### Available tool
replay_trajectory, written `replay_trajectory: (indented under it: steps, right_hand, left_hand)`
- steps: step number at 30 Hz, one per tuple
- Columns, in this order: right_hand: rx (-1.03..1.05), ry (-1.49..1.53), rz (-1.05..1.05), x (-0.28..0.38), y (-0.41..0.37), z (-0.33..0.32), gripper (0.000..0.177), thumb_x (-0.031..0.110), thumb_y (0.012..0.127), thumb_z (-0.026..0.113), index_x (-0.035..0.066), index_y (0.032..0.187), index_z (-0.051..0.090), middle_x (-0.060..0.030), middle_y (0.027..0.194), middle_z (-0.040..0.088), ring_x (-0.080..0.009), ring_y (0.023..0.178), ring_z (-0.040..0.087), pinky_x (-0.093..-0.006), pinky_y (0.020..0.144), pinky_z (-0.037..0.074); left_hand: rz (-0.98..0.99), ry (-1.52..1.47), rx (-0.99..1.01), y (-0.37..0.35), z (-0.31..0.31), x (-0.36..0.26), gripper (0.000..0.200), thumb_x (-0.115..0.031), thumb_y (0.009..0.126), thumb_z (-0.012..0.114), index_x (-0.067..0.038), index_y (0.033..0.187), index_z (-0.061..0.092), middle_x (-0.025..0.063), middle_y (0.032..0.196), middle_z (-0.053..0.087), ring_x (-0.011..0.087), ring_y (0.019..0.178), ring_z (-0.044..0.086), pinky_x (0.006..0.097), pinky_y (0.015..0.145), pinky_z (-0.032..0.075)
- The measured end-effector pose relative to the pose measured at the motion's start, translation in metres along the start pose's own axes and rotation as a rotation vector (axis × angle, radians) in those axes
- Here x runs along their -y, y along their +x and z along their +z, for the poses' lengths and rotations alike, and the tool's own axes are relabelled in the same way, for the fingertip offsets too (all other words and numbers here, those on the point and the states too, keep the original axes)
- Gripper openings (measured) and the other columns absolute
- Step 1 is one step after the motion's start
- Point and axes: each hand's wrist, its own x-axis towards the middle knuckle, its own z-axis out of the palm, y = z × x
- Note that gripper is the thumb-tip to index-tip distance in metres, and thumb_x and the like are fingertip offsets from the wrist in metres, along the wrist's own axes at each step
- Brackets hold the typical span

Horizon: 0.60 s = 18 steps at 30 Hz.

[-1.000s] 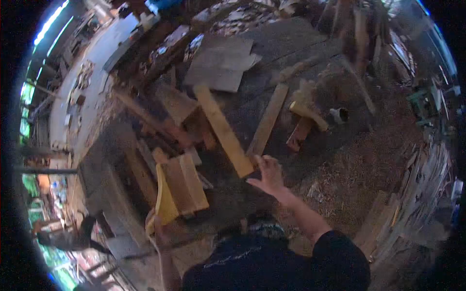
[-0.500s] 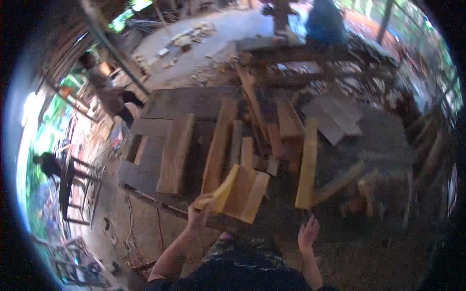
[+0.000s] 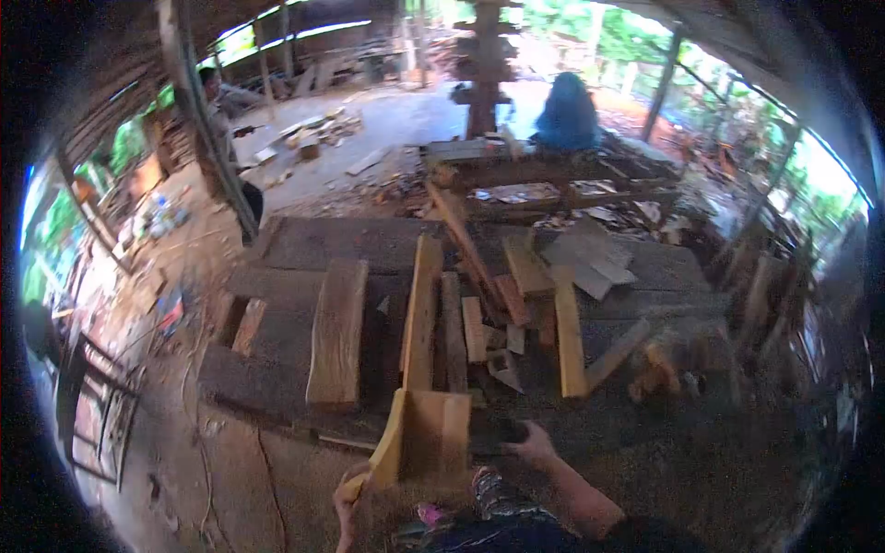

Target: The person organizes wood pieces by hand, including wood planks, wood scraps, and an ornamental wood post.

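Note:
My left hand (image 3: 350,493) is closed around the lower end of a wooden piece (image 3: 431,431), which has a curved, pale yellow edge and a broad brown face. It is held up in front of the bench's near edge. To its right, my right hand (image 3: 535,447) has its fingers curled at a small dark object (image 3: 507,431); I cannot tell what this object is. Beyond both hands, a long yellowish board (image 3: 422,309) and a narrow plank (image 3: 569,336) lie on the dark wooden bench (image 3: 267,369).
A wide board (image 3: 337,332) rests on the bench's left part, with several offcuts (image 3: 475,327) near the middle. Thin flat panels (image 3: 590,258) lie at the back right. A post (image 3: 198,111) and a person (image 3: 221,111) are at the left, with a chair frame (image 3: 92,405) nearer.
My view has tilted up and turned. My left hand has brought the wooden piece lower and closer to my body. My right hand has moved left, nearer to that piece.

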Motion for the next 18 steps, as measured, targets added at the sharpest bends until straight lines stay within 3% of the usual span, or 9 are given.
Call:
replay_trajectory:
  steps: [2, 6, 7, 8, 9, 11, 13, 14, 18]
  right_hand:
    - [-0.074, -0.112, -0.25, 0.025, 0.002, 0.049, 0.082, 0.027, 0.066, 0.082, -0.002, 0.13, 0.041, -0.0163, 0.128, 0.05, -0.0235, 0.11, 0.054, -0.0357, 0.097, 0.042]
    - [-0.274, 0.153, -0.102, 0.133, -0.019, 0.048, 0.083, 0.024, 0.067, 0.081, -0.001, 0.133, 0.038, -0.0165, 0.129, 0.049, -0.0264, 0.114, 0.05, -0.0366, 0.098, 0.042]
    - [-0.475, 0.265, -0.346, 0.094, 0.042, 0.042, 0.088, 0.021, 0.062, 0.083, 0.0, 0.134, 0.036, -0.0174, 0.127, 0.049, -0.0262, 0.113, 0.051, -0.0376, 0.096, 0.043]
    - [-0.451, 0.365, -0.445, 0.123, 0.047, -0.005, 0.105, 0.035, 0.051, 0.087, -0.002, 0.134, 0.036, -0.0199, 0.127, 0.05, -0.0327, 0.119, 0.046, -0.0405, 0.103, 0.035]
    - [-0.708, 0.29, -0.307, 0.153, 0.054, -0.044, 0.099, 0.033, 0.057, 0.085, -0.002, 0.135, 0.035, -0.0208, 0.131, 0.046, -0.0337, 0.121, 0.044, -0.0406, 0.103, 0.035]
    - [-0.853, 0.032, -0.318, 0.14, 0.117, -0.142, 0.102, 0.044, 0.07, 0.074, -0.007, 0.14, 0.02, -0.0249, 0.139, 0.035, -0.0378, 0.129, 0.034, -0.0414, 0.107, 0.029]
    - [-1.072, -0.27, 0.01, 0.207, 0.092, -0.2, 0.113, 0.046, 0.07, 0.073, -0.008, 0.142, 0.005, -0.0278, 0.143, 0.026, -0.0384, 0.132, 0.03, -0.0442, 0.109, 0.025]
    - [-1.199, -0.179, -0.045, 0.144, 0.194, -0.279, 0.101, 0.048, 0.074, 0.068, -0.009, 0.139, 0.017, -0.0274, 0.138, 0.034, -0.0388, 0.125, 0.039, -0.045, 0.107, 0.028]
    - [-1.288, -0.508, -0.154, 0.157, 0.245, -0.334, 0.082, 0.04, 0.08, 0.063, -0.007, 0.136, 0.027, -0.0265, 0.131, 0.042, -0.0385, 0.116, 0.046, -0.0473, 0.101, 0.034]
  left_hand:
    - [-0.474, -0.024, -0.14, -0.03, -0.039, -0.003, 0.022, -0.015, 0.089, 0.06, -0.003, 0.107, 0.06, 0.0068, 0.093, 0.062, 0.0122, 0.08, 0.059, 0.0275, 0.067, 0.05]
    - [-0.413, -0.055, -0.037, -0.035, -0.099, -0.002, 0.022, -0.015, 0.089, 0.06, -0.003, 0.107, 0.06, 0.0068, 0.094, 0.061, 0.0124, 0.08, 0.059, 0.0276, 0.067, 0.05]
    - [-0.4, -0.065, -0.025, -0.04, -0.115, -0.003, 0.022, -0.015, 0.089, 0.06, -0.003, 0.107, 0.06, 0.0068, 0.094, 0.061, 0.0125, 0.081, 0.059, 0.0276, 0.067, 0.05]
    - [-0.39, -0.075, -0.016, -0.043, -0.129, -0.003, 0.022, -0.015, 0.089, 0.06, -0.003, 0.107, 0.06, 0.0068, 0.094, 0.061, 0.0126, 0.081, 0.059, 0.0276, 0.067, 0.05]
    - [-0.382, -0.086, -0.01, -0.046, -0.143, -0.001, 0.022, -0.015, 0.089, 0.06, -0.003, 0.107, 0.06, 0.0068, 0.094, 0.061, 0.0127, 0.081, 0.059, 0.0276, 0.067, 0.05]
    - [-0.368, -0.115, -0.005, -0.055, -0.17, 0.003, 0.022, -0.015, 0.089, 0.06, -0.003, 0.107, 0.06, 0.0067, 0.095, 0.061, 0.0128, 0.081, 0.059, 0.0277, 0.067, 0.05]
    - [-0.343, -0.156, -0.016, -0.058, -0.194, 0.007, 0.022, -0.015, 0.089, 0.06, -0.003, 0.107, 0.06, 0.0067, 0.095, 0.061, 0.013, 0.082, 0.059, 0.0278, 0.068, 0.05]
    - [-0.324, -0.183, -0.029, -0.056, -0.208, 0.009, 0.022, -0.015, 0.089, 0.06, -0.003, 0.107, 0.06, 0.0067, 0.096, 0.061, 0.0131, 0.082, 0.059, 0.0278, 0.068, 0.05]
    - [-0.246, -0.277, -0.067, -0.028, -0.253, 0.027, 0.022, -0.016, 0.089, 0.06, -0.003, 0.107, 0.061, 0.0067, 0.097, 0.061, 0.0134, 0.082, 0.059, 0.0279, 0.068, 0.051]
